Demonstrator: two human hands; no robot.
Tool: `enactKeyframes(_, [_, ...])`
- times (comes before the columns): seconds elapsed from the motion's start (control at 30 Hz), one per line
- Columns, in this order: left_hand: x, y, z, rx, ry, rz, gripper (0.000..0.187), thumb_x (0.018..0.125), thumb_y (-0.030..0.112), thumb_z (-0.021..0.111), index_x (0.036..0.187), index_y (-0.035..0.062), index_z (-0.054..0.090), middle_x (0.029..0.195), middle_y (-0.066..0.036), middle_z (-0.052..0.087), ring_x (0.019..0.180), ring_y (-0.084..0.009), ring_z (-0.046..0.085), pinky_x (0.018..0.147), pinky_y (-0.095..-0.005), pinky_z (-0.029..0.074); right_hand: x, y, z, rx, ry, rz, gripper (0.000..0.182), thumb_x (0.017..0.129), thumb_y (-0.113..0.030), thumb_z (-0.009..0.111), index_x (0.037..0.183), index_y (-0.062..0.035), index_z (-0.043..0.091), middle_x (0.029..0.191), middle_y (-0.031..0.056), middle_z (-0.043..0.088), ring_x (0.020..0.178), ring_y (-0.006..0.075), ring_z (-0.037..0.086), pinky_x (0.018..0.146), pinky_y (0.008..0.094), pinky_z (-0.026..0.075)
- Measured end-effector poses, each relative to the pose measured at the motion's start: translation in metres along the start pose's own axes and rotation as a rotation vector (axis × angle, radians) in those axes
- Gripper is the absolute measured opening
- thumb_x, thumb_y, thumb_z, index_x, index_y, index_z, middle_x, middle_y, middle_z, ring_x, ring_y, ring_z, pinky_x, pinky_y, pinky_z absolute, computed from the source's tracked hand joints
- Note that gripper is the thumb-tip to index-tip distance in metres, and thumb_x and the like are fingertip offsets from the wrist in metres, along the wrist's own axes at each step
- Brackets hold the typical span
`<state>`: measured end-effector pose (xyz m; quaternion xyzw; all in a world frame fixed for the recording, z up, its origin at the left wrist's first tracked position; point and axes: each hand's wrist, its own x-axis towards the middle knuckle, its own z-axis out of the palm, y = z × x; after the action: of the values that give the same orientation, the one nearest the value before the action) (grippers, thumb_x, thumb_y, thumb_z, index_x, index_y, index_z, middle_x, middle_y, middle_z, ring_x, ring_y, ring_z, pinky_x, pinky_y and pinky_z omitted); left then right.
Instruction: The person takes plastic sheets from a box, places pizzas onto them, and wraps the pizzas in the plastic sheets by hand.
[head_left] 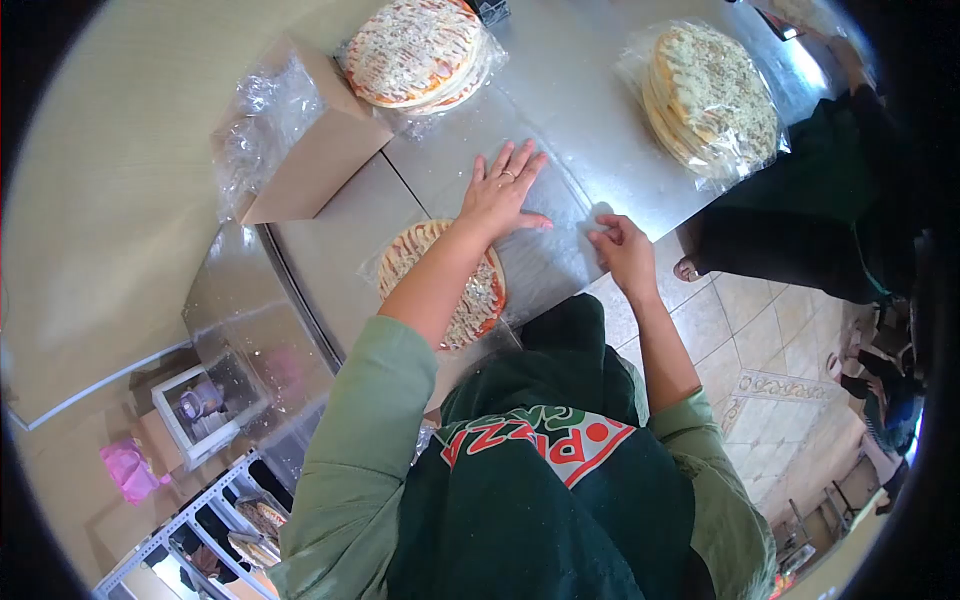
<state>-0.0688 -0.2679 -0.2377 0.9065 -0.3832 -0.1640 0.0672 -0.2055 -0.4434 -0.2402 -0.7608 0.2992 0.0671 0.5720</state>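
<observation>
A clear plastic bag [565, 245] lies flat on the steel table in front of me, its edges faint. My left hand [505, 192] rests on it palm down, with fingers spread and a ring on one finger. At the bag's right side, near the table edge, my right hand [622, 250] has its thumb and fingertips brought together on what looks like the plastic's edge. Below my left forearm sits a topped pizza [475, 305] with grated cheese and red sauce, partly covered by the arm.
Wrapped pizzas stand in a stack [415, 60] at the back and another stack [705, 105] at the right. An open cardboard box [335, 155] holding clear plastic is at the left. Beyond the right table edge stands a person in dark clothes [800, 220].
</observation>
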Motion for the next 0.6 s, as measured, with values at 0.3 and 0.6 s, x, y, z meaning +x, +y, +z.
enactKeyframes(0.3, [-0.005, 0.009, -0.033, 0.028, 0.194, -0.117, 0.084, 0.068, 0.058, 0.062, 0.138, 0.0292, 0.025, 0.146, -0.018, 0.008, 0.134, -0.0367, 0.011, 0.103, -0.0563, 0.013, 0.017, 0.0, -0.011, 0.083, -0.031, -0.057, 0.02, 0.08, -0.013, 0.061, 0.093, 0.0017, 0.063, 0.065, 0.0027, 0.059, 0.054, 0.0078, 0.052, 0.05, 0.0226, 0.042])
enactKeyframes(0.6, [-0.219, -0.057, 0.015, -0.139, 0.633, -0.057, 0.053, 0.079, 0.026, 0.059, 0.125, 0.0044, 0.043, 0.137, -0.02, 0.031, 0.125, -0.0382, 0.031, 0.101, -0.0515, 0.022, -0.104, -0.083, 0.073, -0.363, -0.149, -0.869, 0.034, 0.076, -0.001, 0.055, 0.11, -0.0034, 0.057, 0.08, 0.011, 0.053, 0.072, 0.0253, 0.056, 0.063, 0.0342, 0.046])
